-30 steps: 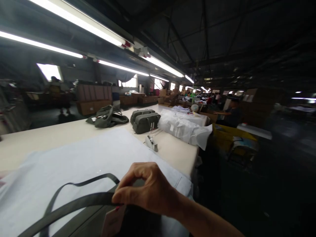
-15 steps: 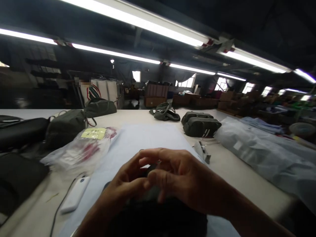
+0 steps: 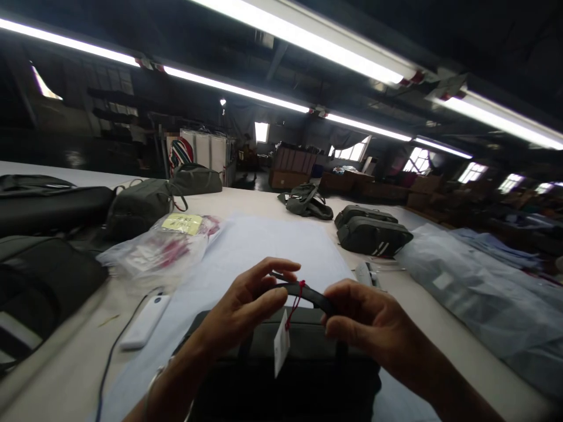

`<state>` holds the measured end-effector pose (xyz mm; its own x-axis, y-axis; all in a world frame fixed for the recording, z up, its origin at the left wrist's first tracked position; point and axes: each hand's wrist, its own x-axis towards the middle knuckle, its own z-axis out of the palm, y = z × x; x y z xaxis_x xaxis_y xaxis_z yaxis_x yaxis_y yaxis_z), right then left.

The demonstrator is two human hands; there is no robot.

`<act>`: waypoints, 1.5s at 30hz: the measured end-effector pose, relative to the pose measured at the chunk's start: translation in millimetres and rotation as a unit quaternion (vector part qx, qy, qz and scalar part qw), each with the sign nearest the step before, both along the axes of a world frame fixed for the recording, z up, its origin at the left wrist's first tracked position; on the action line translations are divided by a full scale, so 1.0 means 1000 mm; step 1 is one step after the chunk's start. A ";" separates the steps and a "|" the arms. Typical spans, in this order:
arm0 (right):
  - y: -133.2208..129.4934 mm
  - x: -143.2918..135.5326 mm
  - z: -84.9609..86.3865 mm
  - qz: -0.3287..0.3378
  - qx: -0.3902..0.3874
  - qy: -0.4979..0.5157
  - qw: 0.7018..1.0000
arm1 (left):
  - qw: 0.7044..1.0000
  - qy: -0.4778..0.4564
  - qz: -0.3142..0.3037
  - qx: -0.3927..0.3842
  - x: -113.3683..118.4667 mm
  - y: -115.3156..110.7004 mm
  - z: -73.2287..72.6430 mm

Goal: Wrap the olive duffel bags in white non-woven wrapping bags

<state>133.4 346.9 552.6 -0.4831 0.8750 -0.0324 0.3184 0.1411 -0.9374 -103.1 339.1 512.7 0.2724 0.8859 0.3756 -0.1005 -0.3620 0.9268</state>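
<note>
A dark green bag (image 3: 290,375) stands in front of me on a pale sheet (image 3: 281,240), its handle (image 3: 310,295) raised in an arch. Around the handle's left part, my left hand (image 3: 259,293) has its thumb and fingers closed. My right hand (image 3: 363,313) pinches the right part of the same handle. Between the hands, a red cord is looped on the handle, and a white tag (image 3: 282,344) hangs from it over the bag's top.
On the left are dark bags (image 3: 136,208), a plastic bag with a yellow label (image 3: 182,223) and a white device (image 3: 145,322) with a cable. To the right are two dark bags (image 3: 373,234) and a large plastic-wrapped pile (image 3: 475,293).
My hands have moved apart along the handle, so the red cord and white tag now show. The whole view has shifted, with the table's things sitting further right.
</note>
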 end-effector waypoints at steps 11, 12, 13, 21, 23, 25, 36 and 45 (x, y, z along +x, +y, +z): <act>0.011 0.003 -0.010 -0.051 0.032 0.018 0.998 | 0.987 0.125 0.084 0.053 0.004 -0.004 0.013; 0.013 0.009 -0.011 -0.062 0.030 0.024 0.997 | 0.989 0.120 0.078 0.022 -0.002 -0.003 0.007; 0.016 0.015 -0.012 -0.074 0.029 0.030 0.996 | 0.991 0.119 0.069 -0.005 -0.010 -0.003 -0.002; 0.031 0.025 -0.020 -0.149 0.038 0.077 0.985 | 0.974 0.207 0.067 -0.067 -0.052 -0.012 -0.063; 0.032 0.018 -0.020 -0.158 0.040 0.086 0.983 | 0.980 0.170 0.062 -0.085 -0.051 -0.016 -0.062; 0.033 0.011 -0.020 -0.164 0.042 0.102 0.980 | 0.981 0.164 0.034 -0.100 -0.043 -0.018 -0.058; 0.051 0.008 -0.038 -0.183 0.064 0.135 0.972 | 0.976 -0.070 -0.136 -0.155 -0.031 -0.006 -0.087; 0.048 0.008 -0.073 -0.138 0.059 0.051 0.987 | 0.973 -0.015 -0.165 -0.163 -0.032 -0.007 -0.075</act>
<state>141.4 395.0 479.6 -0.2220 0.9684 0.1139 0.2656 0.1725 -0.9485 -135.1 332.5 437.9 0.5560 0.8250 0.1015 -0.1896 0.0070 0.9818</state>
